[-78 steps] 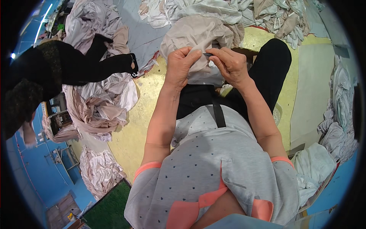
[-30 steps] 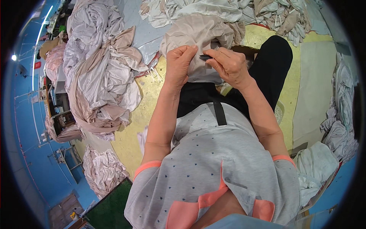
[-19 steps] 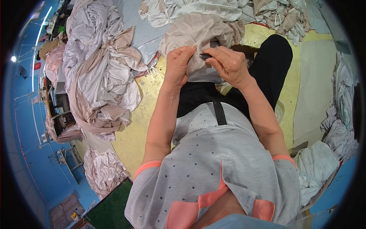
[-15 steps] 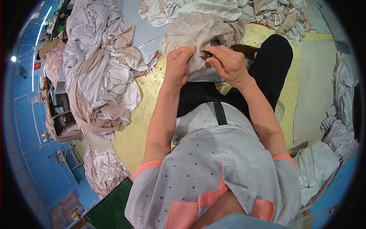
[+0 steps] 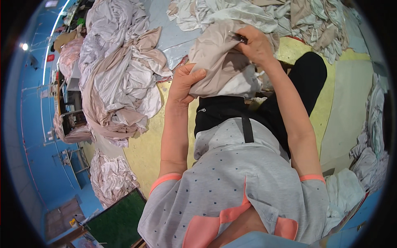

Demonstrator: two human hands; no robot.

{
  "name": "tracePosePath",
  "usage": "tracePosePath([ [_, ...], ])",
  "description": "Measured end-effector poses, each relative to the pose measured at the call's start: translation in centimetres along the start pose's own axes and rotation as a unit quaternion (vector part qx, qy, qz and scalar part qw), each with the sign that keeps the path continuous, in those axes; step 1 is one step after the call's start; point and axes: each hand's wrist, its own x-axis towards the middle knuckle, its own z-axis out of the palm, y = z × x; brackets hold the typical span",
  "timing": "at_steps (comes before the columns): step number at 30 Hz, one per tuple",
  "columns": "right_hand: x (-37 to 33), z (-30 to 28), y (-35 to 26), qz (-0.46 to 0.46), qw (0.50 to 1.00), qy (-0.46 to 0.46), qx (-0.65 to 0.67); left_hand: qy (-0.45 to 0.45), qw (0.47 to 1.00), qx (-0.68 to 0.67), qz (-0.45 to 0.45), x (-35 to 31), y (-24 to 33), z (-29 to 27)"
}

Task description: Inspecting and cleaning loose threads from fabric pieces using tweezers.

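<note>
Grips near-left edge of beige cloth (image 5: 217, 53) with left hand (image 5: 185, 82), thumb flat on top, fingers curled underneath. Holds small dark tool (image 5: 240, 38) in right hand (image 5: 257, 46), closed around it, farther out and higher than left hand; cannot tell whether also pinching cloth there. Beige cloth between the hands, stretched and creased from one toward the other. Just below it, between the hands: white cloth (image 5: 240, 84).

Nearer than the hands: black trousers (image 5: 221, 113), then grey shirt (image 5: 223, 165) with dark dots and coral trim; black strap (image 5: 247, 130) down its front. Left of left hand: big heap of pale cloth (image 5: 124, 82). Beyond both hands: white heap (image 5: 235, 14). Far right of right hand: pale pile (image 5: 374, 103). Well below left hand, off to the left: green board (image 5: 115, 223).

Writing check: small red patch (image 5: 50, 58), far left of left hand, too small to tell whether printed.
</note>
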Motion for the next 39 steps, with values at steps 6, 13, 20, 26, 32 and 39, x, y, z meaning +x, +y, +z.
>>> tracePosePath([
  [6,2.8,-0.3,2.3,0.051,0.997,0.046,-0.026,-0.004,0.996,-0.046,0.072,-2.3,1.6,-3.3],
  [13,6.4,-2.5,6.1,0.113,0.977,-0.045,0.173,0.021,0.986,-0.096,0.136,-3.5,3.1,-6.6],
  [20,10.6,-6.4,6.5,0.137,0.967,-0.025,0.212,0.022,0.977,-0.146,0.153,-3.1,3.9,-8.4],
  [26,13.2,-5.2,8.5,0.131,0.986,0.068,0.079,0.071,0.979,-0.163,0.097,0.3,4.8,-6.2],
  [32,13.0,-2.0,11.4,0.169,0.976,0.121,-0.072,0.161,0.982,-0.085,0.056,4.6,1.5,-13.6],
  [39,12.1,-1.8,9.5,0.204,0.978,-0.011,-0.041,0.163,0.979,-0.118,0.03,3.8,1.9,-13.0],
])
